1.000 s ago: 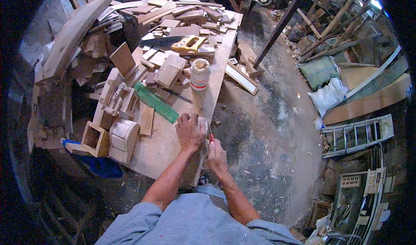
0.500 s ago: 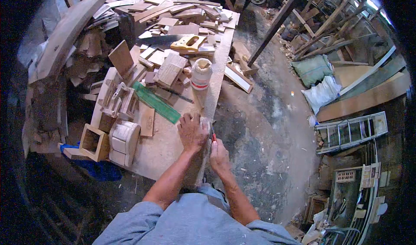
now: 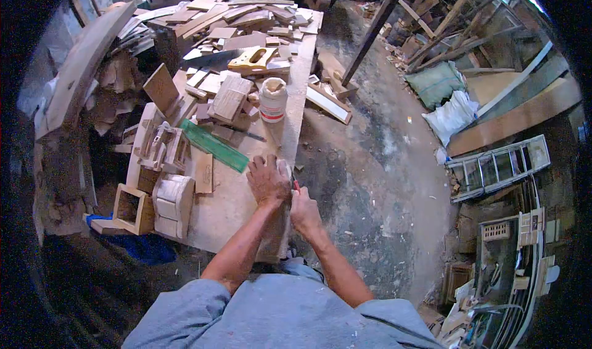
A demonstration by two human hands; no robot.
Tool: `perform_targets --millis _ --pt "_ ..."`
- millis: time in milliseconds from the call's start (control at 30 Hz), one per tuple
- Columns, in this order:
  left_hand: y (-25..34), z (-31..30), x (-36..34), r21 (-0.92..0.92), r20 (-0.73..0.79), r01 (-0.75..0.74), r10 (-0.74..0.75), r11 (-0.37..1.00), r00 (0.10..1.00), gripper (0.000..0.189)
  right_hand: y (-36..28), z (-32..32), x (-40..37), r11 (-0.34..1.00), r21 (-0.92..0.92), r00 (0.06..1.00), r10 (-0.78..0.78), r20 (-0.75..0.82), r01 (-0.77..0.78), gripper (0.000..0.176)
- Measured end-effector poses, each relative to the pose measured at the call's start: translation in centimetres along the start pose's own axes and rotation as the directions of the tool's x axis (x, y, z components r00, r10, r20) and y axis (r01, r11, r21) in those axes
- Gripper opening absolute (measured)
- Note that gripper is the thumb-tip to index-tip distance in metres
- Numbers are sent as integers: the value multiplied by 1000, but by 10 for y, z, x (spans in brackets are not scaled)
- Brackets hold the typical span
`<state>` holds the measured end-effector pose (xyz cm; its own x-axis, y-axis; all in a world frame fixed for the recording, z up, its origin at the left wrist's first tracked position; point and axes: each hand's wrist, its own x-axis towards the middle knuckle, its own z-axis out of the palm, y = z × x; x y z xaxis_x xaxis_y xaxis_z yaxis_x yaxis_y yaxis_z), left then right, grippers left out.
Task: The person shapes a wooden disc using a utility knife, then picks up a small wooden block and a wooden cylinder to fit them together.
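Observation:
My left hand (image 3: 269,179) presses down at the right edge of the workbench (image 3: 228,219), its fingers bent over a small pale piece that is mostly hidden. Just right of it, off the bench edge, my right hand (image 3: 304,208) is wrapped round a tool with a red handle (image 3: 296,185); the tool's tip lies by the left thumb and is too small to make out. A green strip (image 3: 214,145) ends beside the left fingertips. Beyond the hands stands an open white jar (image 3: 272,102) with a red-marked label.
Wood offcuts (image 3: 246,31) cover the far bench, with a yellow-handled handsaw (image 3: 251,59) on them. Carved wooden parts (image 3: 173,204) and a square wooden frame (image 3: 133,208) sit at the left. A metal ladder (image 3: 499,168) and sacks (image 3: 451,116) lie on the right.
The view has shifted, so the bench things appear slightly further left. My right hand and the red handle have moved a little relative to the left hand, which keeps its place at the edge.

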<state>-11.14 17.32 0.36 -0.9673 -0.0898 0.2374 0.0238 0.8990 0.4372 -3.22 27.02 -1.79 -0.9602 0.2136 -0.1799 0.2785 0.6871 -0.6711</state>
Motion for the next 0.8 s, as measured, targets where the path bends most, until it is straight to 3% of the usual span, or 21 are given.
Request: perform_targets --millis 67,167,267,500,700,767,800 --pt "4 3 0 12 -39 29 -28 1000 999 29 -22 -22 -6 995 -42 996 92 17 -91 34" --pt "-2 9 -9 28 -78 38 -36 999 996 29 -2 -21 -2 999 35 1000 -3 14 2 35" --pt "6 3 -8 28 -101 66 -63 997 993 30 -3 -22 -14 975 219 984 -3 -177 43 34" --pt "13 -3 -11 66 -24 167 -166 984 986 36 11 -27 -7 972 230 998 -31 -46 41 36" --pt "-2 -9 -9 39 45 -25 23 999 999 30 10 -28 -9 957 277 996 -93 2 89 36" --pt "-1 -2 -10 75 16 20 -21 997 1000 28 15 -20 -7 949 269 987 -157 -39 162 35" --pt "2 -1 -9 91 0 45 -45 995 999 27 12 -20 -7 957 261 992 -122 -28 125 35"
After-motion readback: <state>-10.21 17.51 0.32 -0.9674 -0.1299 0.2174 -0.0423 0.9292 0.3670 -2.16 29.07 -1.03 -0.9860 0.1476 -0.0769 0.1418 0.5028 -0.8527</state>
